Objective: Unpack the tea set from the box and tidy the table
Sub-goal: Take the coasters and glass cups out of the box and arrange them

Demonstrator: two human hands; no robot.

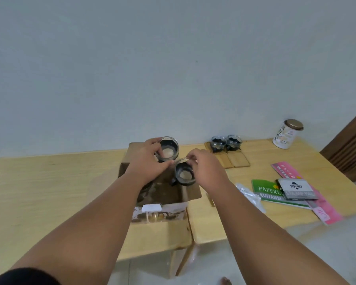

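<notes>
An open cardboard box (167,210) stands on the wooden table (49,192) in front of me. My left hand (148,159) grips a glass cup with a black base (170,150) above the box's far side. My right hand (206,167) holds a second glass cup (184,175) by its rim, just above the box opening. Two more glass cups (226,143) stand on wooden coasters (237,160) at the table's back, right of the box. Something glassy lies in the box under my left forearm, mostly hidden.
To the right lie a green receipt book (265,192), a grey stamp pad box (296,189), a pink receipt book (288,170) and a clear plastic wrapper (249,195). A white tin with a brown lid (286,133) stands at the back right. A wooden slatted panel (349,145) rises beyond the table's right end.
</notes>
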